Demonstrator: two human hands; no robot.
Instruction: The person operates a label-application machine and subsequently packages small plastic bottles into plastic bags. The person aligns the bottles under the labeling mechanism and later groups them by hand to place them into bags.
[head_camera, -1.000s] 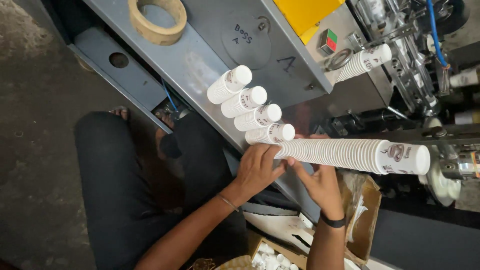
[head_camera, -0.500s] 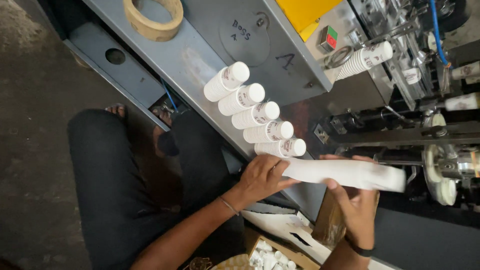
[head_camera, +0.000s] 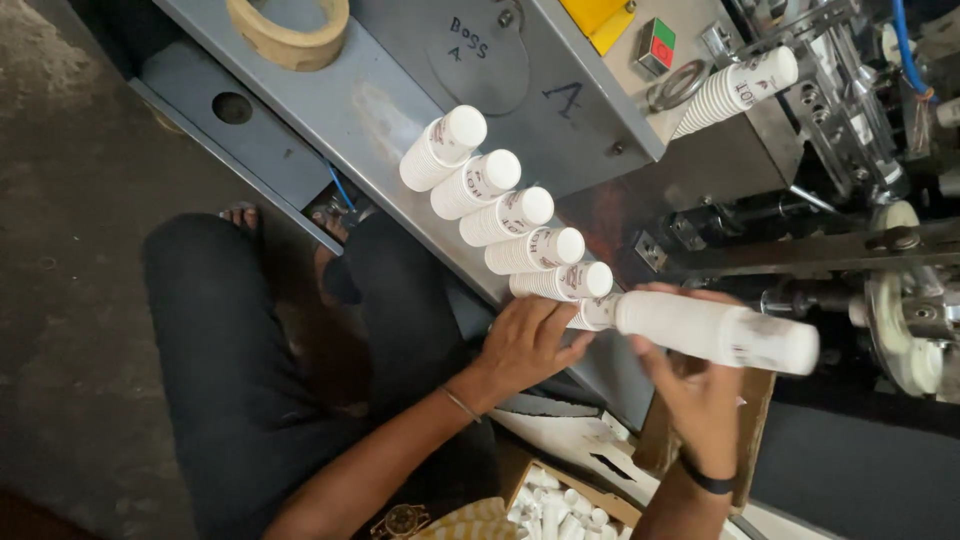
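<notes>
Both hands hold one long cup stack (head_camera: 715, 335) lying crosswise before the person. The left hand (head_camera: 525, 343) cups its near end, fingers curled around it, while the right hand (head_camera: 692, 395) grips it from below at mid-length, thumb over the top. Just above the left hand, five shorter stacks (head_camera: 500, 210) lie in a row on the grey ledge (head_camera: 350, 110). A tape roll (head_camera: 288, 28) sits well beyond them.

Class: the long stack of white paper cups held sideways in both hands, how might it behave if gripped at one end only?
The stack of cups probably sags or separates, being many nested pieces. It looks light, thin paper. The left hand and right hand support both ends, which suggests this.
</notes>
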